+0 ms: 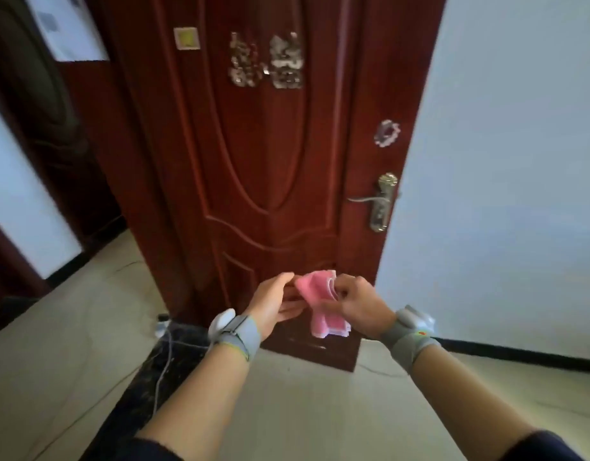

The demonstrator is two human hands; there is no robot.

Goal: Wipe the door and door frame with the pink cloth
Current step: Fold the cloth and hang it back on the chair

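A dark red wooden door stands ahead, swung open, with a brass lever handle near its right edge. Its red frame runs down the left side. In front of the door's lower panel I hold a folded pink cloth. My right hand pinches the cloth's upper edge with curled fingers. My left hand is beside the cloth with straight fingers touching its left side. Neither hand touches the door.
A white wall stands right of the door. Below it runs a dark skirting. A white cable and a small white plug lie by the black threshold strip. The floor is pale tile.
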